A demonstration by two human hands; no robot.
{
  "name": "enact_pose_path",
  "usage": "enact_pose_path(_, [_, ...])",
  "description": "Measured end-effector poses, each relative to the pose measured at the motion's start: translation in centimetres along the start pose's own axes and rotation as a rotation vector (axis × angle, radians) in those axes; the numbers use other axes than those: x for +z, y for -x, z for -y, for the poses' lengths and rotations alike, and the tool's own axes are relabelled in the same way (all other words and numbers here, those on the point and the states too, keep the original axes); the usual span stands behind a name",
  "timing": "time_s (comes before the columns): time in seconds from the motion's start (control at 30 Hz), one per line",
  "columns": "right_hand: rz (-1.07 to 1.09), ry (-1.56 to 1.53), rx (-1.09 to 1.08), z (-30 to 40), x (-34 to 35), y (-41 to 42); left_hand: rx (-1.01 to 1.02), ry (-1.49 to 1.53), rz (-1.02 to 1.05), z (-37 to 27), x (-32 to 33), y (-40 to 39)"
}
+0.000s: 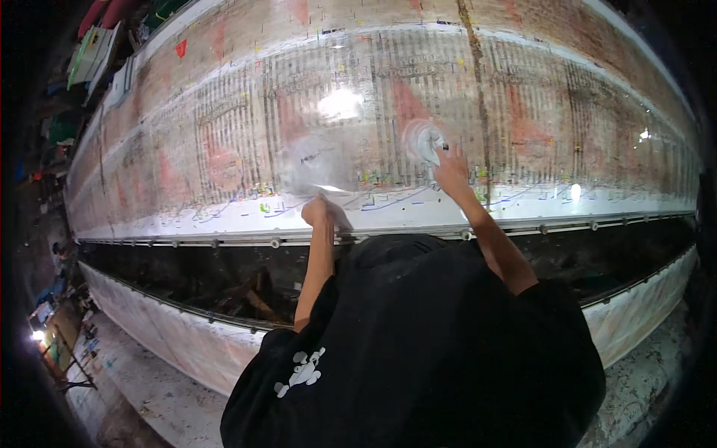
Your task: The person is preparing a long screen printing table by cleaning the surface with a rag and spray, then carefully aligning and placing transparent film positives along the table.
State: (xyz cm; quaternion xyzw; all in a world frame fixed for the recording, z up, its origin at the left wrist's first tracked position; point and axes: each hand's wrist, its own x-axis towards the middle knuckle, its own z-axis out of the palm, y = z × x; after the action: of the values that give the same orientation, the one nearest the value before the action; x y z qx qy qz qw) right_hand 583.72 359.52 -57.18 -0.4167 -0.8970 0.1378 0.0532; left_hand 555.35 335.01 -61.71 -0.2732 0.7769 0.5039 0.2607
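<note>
A pale translucent sheet (pixel 316 168) with a small dark mark lies on the long printing table (pixel 358 215). My left hand (pixel 318 211) is at its lower edge, fingers curled, apparently pinching it; a bright glint runs along that edge. To the right, my right hand (pixel 452 171) presses a whitish wad, probably a cloth (pixel 430 144), against the table surface. A pale, rounded smear surrounds the wad. Part of the wad is hidden under my fingers.
A metal rail (pixel 369 231) with several round stops runs along the table's near edge. Behind me, past a dark gap, stands a second long table (pixel 168 330). Assorted items and a white board (pixel 95 53) are at the far left, where a lamp (pixel 37 335) glows lower down.
</note>
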Motion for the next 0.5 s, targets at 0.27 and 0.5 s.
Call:
enact_pose_path(0.27, [-0.025, -0.006, 0.245, 4.1, 0.5, -1.0, 0.381, -0.795, -0.203, 1.8, 0.7, 3.0])
enact_pose_path(0.5, [-0.089, -0.187, 0.302, -3.9, -5.2, 0.6, -0.240, 0.320, -0.046, -0.5, 3.2, 4.5])
